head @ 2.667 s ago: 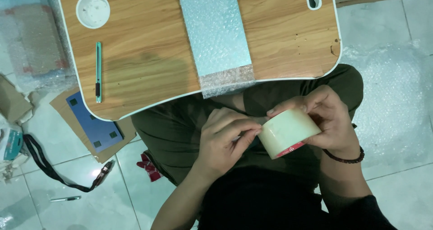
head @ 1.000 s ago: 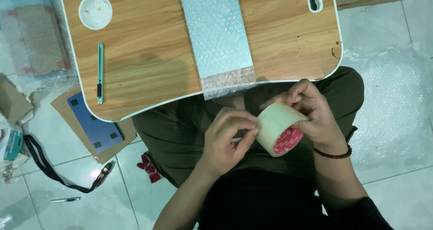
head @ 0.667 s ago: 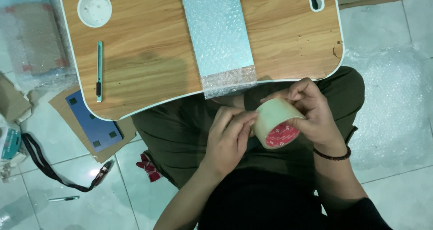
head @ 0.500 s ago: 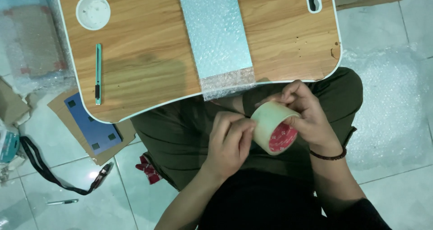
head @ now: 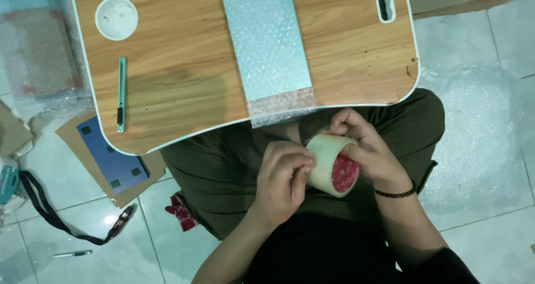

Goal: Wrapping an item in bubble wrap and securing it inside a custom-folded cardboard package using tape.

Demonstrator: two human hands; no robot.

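Pale tape roll (head: 332, 164) with a red core, held over the lap, below the worktop's (head: 178, 72) near edge and clear of it. Right hand (head: 365, 147) wraps the roll from the far side, fingers curled over its rim. Left hand (head: 284, 175) closed against the roll's outer face, fingertips (head: 304, 164) pinched at the tape surface. Both hands touch the roll; the two hands nearly meet.

Wood-grain worktop, white-edged, rounded corners. Bubble wrap strip (head: 267, 44) runs down its middle and overhangs the near edge, just above the hands. Green cutter (head: 121, 94) lies on the left part, parallel to the strip, well apart from it. White round dish (head: 116, 18) near the far-left corner. Open wood between cutter and strip, and right of the strip.

Floor: blue card (head: 111, 156) at left, black strap (head: 56, 217) beyond.
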